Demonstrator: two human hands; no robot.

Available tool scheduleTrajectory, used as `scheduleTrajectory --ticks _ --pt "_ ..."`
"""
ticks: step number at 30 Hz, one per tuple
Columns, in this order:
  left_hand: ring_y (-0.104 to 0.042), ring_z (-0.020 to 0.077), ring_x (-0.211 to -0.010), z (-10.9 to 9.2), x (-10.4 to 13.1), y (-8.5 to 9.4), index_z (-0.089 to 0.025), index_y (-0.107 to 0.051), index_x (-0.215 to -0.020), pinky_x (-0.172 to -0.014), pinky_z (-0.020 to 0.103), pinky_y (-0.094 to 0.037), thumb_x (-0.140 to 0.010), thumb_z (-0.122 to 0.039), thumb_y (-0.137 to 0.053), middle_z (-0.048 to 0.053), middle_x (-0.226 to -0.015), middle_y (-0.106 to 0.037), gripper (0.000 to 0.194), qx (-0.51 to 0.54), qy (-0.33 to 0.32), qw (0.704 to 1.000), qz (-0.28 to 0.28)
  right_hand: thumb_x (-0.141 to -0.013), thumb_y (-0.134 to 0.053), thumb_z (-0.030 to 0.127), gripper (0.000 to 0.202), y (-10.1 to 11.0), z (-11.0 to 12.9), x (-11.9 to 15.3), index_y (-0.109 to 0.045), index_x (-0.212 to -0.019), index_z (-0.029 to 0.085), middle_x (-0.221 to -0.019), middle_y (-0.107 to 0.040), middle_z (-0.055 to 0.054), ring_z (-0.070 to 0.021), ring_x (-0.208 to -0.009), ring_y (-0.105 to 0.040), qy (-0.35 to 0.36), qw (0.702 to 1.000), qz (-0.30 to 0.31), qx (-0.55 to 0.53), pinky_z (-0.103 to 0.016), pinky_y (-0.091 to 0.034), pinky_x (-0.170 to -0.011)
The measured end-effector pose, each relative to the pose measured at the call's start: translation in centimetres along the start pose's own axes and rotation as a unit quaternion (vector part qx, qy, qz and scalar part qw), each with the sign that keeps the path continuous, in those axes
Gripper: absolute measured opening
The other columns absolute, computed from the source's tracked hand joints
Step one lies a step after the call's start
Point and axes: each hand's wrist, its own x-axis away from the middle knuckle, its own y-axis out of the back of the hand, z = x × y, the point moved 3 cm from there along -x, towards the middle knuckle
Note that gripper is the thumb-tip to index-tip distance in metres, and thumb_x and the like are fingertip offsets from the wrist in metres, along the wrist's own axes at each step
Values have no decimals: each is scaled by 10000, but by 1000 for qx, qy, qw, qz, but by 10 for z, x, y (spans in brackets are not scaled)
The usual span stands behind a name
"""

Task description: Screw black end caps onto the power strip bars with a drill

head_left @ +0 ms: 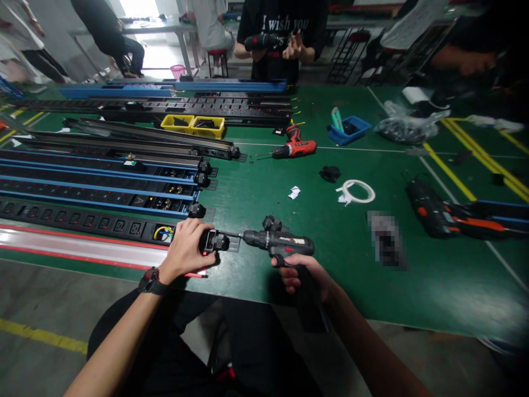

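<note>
My right hand (303, 271) grips the handle of a black cordless drill (289, 245), its long bit pointing left. The bit's tip reaches the end piece (211, 241) of a black power strip (95, 221); whether it sits in a screw cannot be made out. Wrapped around that same end is my left hand (189, 245), thumb and fingers pressing on either side. A black cable gland (223, 241) sticks out of the end piece. Yellow-green wire (164, 232) shows in an opening beside my left fingers. Along the table's front edge lies a red-edged silver channel (82, 242).
More strips with blue edges (103, 179) lie behind. Further back are yellow bins (193, 125), a red drill (293, 148), a blue tray (349, 129) and a white cable coil (359, 191). Another black-and-orange drill (433, 212) lies right. A person (285, 38) stands across the table.
</note>
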Motion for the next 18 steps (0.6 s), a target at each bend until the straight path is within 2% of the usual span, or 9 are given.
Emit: scheduleTrajectory --ticks 10,18 --pt "-551 341 -1121 -2 0 -1 -248 -614 -1168 -977 503 -402 -677 -375 -746 91 -1125 -625 524 -6 9 1000 -12 -907 -672 290 246 -2 1 0 -590 -1096 155 -619 -467 85 -81 -503 -444 3 1000 -12 8 -226 -429 -569" --pt "-546 326 -1098 -4 0 2 -220 -627 -1156 -954 477 -399 -692 -387 -730 90 -1093 -617 503 -13 2 1000 -17 -893 -676 298 251 1 2 -3 -596 -1074 143 -600 -457 86 -77 -478 -411 0 1000 4 18 -224 -414 -542"
